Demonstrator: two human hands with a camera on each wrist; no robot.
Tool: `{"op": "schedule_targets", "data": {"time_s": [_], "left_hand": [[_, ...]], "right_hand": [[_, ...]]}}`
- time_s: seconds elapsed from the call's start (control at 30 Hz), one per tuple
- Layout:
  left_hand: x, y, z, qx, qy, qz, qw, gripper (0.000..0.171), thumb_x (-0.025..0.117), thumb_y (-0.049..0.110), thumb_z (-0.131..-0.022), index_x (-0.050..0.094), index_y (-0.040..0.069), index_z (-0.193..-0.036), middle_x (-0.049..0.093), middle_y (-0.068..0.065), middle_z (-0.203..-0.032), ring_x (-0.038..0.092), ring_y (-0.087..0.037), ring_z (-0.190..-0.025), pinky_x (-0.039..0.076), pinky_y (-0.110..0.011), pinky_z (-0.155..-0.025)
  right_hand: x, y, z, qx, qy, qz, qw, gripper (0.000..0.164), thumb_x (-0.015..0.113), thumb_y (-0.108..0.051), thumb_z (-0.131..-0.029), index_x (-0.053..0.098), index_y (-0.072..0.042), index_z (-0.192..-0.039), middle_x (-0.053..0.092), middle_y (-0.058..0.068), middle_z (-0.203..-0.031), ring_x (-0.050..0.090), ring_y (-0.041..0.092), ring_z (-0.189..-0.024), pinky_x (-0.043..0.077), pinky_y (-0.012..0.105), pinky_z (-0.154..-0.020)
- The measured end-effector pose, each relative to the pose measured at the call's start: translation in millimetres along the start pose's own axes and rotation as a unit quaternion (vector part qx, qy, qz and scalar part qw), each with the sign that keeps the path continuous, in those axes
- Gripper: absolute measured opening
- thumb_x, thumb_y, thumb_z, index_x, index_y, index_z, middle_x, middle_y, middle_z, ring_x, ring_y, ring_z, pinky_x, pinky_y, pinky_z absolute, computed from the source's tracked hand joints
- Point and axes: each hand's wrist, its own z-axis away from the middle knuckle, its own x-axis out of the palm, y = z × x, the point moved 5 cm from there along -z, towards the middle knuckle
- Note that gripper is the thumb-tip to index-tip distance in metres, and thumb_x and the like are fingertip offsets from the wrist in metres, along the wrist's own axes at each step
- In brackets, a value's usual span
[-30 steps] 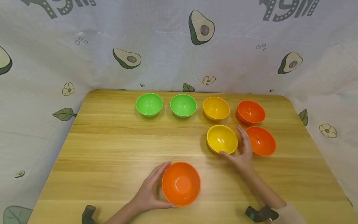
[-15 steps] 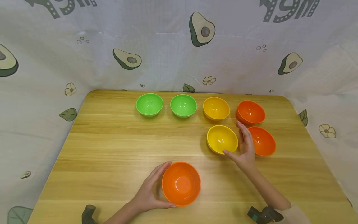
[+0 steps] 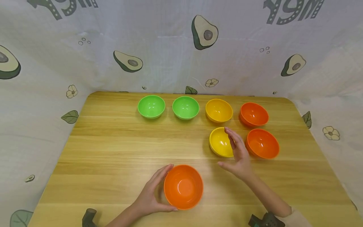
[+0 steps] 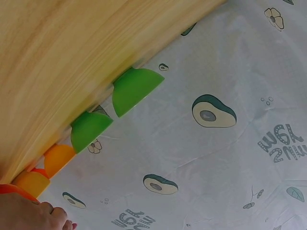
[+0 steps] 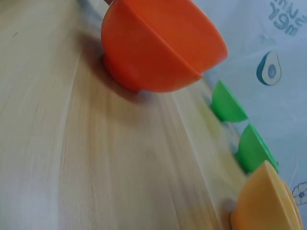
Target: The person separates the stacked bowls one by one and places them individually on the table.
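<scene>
An orange bowl stands near the table's front, its rim spanned by my left hand, fingers on the far side and thumb on the near side. In the right wrist view, a line across the orange bowl suggests two nested ones. My right hand is by the yellow bowl, partly covering it, with thumb and fingers spread and nothing between them. To its right sits a red-orange bowl. The left wrist view shows part of my left hand at its lower left corner.
Along the back edge stand two green bowls, an amber bowl and another red-orange bowl. A printed cloth hangs behind the wooden table.
My right hand has come away from the yellow bowl's right rim and shifted left and slightly nearer, now overlapping it in view. The left hand and its orange bowl have stayed put.
</scene>
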Motion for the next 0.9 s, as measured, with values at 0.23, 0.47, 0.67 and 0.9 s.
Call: {"op": "schedule_targets", "data": {"time_s": [0.23, 0.47, 0.67, 0.9], "left_hand": [[-0.5, 1.5, -2.1, 0.009, 0.005, -0.003, 0.9999, 0.102, 0.087, 0.018, -0.055, 0.030, -0.013, -0.134, 0.038, -0.017, -0.138, 0.040, -0.024, -0.126, 0.036, -0.030, -0.103], [3.2, -7.0, 1.6, 0.011, 0.007, 0.000, 0.9999, 0.103, 0.087, 0.020, -0.055, 0.029, -0.012, -0.135, 0.037, -0.018, -0.138, 0.039, -0.024, -0.127, 0.036, -0.031, -0.103], [8.7, -24.6, 9.7, 0.005, 0.004, -0.002, 1.0000, 0.107, 0.086, 0.028, -0.056, 0.027, -0.006, -0.138, 0.036, -0.021, -0.138, 0.037, -0.022, -0.129, 0.037, -0.033, -0.103], [9.1, -26.8, 11.4, 0.001, 0.000, -0.008, 1.0000, 0.107, 0.086, 0.030, -0.057, 0.027, -0.005, -0.139, 0.037, -0.019, -0.139, 0.038, -0.022, -0.128, 0.036, -0.033, -0.104]], "right_hand": [[8.7, -1.7, -3.0, -0.015, -0.021, -0.014, 1.000, 0.091, 0.081, -0.012, -0.065, 0.026, 0.023, -0.128, 0.031, 0.027, -0.138, 0.028, 0.028, -0.133, 0.020, 0.028, -0.112], [19.0, -4.9, -5.1, -0.023, -0.040, -0.005, 0.999, 0.091, 0.080, -0.017, -0.067, 0.027, 0.024, -0.127, 0.034, 0.025, -0.138, 0.029, 0.028, -0.132, 0.021, 0.028, -0.112], [33.0, -3.4, 0.2, -0.006, -0.097, 0.035, 0.995, 0.089, 0.081, -0.021, -0.066, 0.031, 0.022, -0.126, 0.038, 0.024, -0.136, 0.033, 0.023, -0.130, 0.022, 0.025, -0.111], [59.2, -5.5, 13.2, 0.073, -0.229, 0.136, 0.961, 0.092, 0.086, -0.020, -0.056, 0.040, -0.001, -0.133, 0.044, 0.011, -0.136, 0.038, 0.018, -0.127, 0.034, 0.026, -0.105]]}}
